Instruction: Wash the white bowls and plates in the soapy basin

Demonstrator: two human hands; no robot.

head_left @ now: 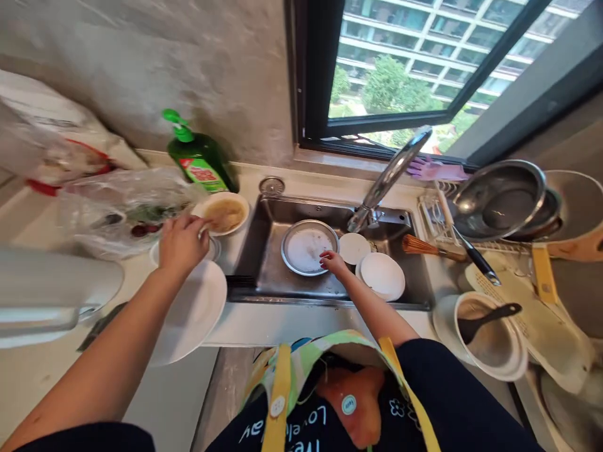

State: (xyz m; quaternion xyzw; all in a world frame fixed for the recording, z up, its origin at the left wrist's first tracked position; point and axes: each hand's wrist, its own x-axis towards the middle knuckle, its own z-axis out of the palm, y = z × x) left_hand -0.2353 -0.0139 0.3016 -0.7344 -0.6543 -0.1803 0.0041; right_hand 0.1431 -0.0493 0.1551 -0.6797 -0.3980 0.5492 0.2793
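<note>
While at the sink (249,251), person is reaching out.
Left hand (181,245) curling by white bowl (225,212); right hand (333,263) over steel dish (308,248); grips unclear.

My left forearm (108,351) stretches forward, my left hand (183,243) curled over and bent downward at the knuckles; my right forearm (377,311) angles inward, my right hand (333,263) drooping loosely from the wrist.
</note>
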